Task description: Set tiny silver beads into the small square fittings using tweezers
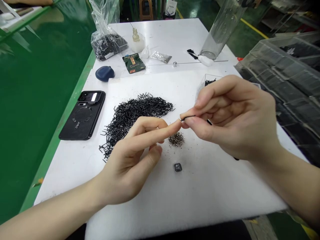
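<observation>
A small, thin black bent piece (188,117) is pinched between the thumb and index finger of my right hand (240,116). The dark end of another piece (209,122) shows by the right palm; whether that hand grips it is unclear. My left hand (135,160) stretches its index finger out to the near end of the pinched piece, with its thumb held apart. Behind the left hand spreads a large heap of black bent pieces (140,111). A little mound of tiny shiny metallic bits (176,139) lies below the fingertips, partly covered. Closer to me sits a small dark square object (177,167).
A black phone (81,116) lies at left, near a dark blue rounded case (105,73). At the back are a bag of black pieces (107,43), a green packet (133,63) and a tall clear cylinder (220,33). Behind my right hand stands a clear box (201,85); stacked trays (282,73) line the right.
</observation>
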Available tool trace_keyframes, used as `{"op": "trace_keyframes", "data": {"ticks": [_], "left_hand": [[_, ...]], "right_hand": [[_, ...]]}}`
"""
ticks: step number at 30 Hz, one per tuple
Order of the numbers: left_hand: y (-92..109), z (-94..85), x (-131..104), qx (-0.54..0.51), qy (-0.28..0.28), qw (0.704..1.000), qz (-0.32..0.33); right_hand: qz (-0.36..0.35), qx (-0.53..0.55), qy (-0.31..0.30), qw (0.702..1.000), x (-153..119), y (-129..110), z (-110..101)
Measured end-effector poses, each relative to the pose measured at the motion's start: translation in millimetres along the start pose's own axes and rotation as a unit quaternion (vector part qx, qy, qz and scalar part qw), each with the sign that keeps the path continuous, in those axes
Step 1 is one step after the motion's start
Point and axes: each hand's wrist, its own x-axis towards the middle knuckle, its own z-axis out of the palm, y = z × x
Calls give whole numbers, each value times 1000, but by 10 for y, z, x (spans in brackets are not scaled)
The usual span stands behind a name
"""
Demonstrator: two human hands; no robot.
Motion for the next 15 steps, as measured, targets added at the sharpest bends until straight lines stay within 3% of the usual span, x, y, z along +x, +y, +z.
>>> {"op": "trace_keyframes", "data": {"ticks": [5, 10, 15], "left_hand": [[-20, 10, -7, -5, 2, 1000, -12], [-36, 28, -18, -15, 3, 1000, -22], [0, 54, 11, -54, 59, 995, -59]], "right_hand": [[-24, -3, -2, 1000, 7, 27, -7], [-19, 9, 38, 999, 11, 19, 31], [27, 66, 58, 996, 29, 47, 5]]}}
